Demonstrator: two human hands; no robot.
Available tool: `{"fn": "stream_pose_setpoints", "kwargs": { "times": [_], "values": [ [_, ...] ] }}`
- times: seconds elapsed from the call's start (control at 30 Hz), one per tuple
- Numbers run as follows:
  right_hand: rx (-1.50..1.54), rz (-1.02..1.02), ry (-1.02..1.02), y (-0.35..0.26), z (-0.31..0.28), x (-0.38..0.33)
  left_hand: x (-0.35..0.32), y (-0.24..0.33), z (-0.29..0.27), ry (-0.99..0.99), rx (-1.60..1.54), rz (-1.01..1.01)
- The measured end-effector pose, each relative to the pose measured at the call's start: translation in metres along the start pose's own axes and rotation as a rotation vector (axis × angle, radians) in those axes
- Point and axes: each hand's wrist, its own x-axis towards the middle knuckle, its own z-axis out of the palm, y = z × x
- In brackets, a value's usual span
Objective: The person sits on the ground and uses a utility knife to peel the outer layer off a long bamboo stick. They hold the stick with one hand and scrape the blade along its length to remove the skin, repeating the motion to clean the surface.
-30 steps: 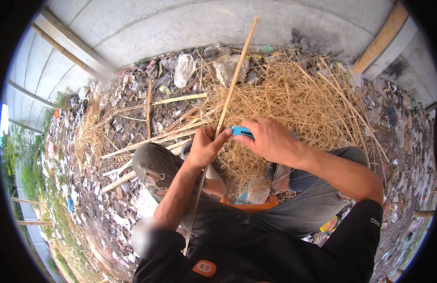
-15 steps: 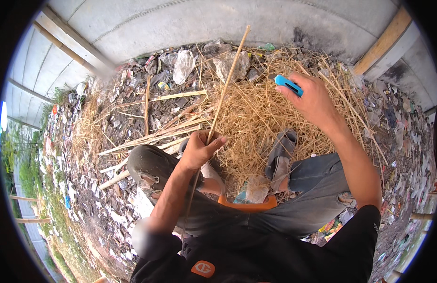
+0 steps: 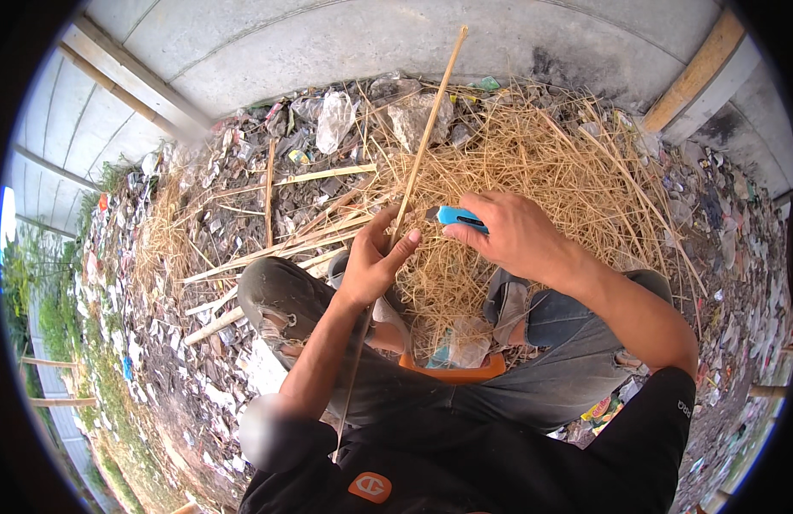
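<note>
— Grip, near to far?
— Left hand (image 3: 371,267) pinches a split-bamboo strip (image 3: 423,154) slanting from the black shirt (image 3: 482,454) toward the concrete wall (image 3: 328,43); right hand (image 3: 518,234) is wrapped round a blue utility knife (image 3: 452,214), its blade (image 3: 431,213) apart from the strip
— Handling?
— Judged light, springy, splinter-prone; hold mid-length
— Concealed?
— The stretch within the left hand; the blade's edge is too small to assess
</note>
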Motion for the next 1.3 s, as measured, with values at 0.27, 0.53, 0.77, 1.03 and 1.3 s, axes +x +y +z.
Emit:
{"fn": "stream_pose_setpoints", "kwargs": {
  "times": [0.27,0.53,0.77,1.03,1.3],
  "values": [
    [0.026,0.159,-0.186,-0.022,0.003,0.006,-0.007,-0.006,-0.003,-0.233,-0.231,-0.098],
    [-0.213,-0.039,0.043,0.005,0.021,0.013,0.0,-0.005,-0.003,-0.277,-0.383,-0.131],
    [-0.192,0.31,0.112,0.049,-0.014,0.041,-0.011,0.004,-0.008,-0.382,-0.382,-0.137],
    [-0.197,0.358,0.306,0.067,-0.066,0.029,-0.022,-0.004,-0.012,-0.411,-0.455,-0.145],
    [-0.027,0.095,-0.012,-0.025,0.001,0.01,-0.013,-0.001,-0.013,-0.314,-0.454,-0.16]
  ]
}}
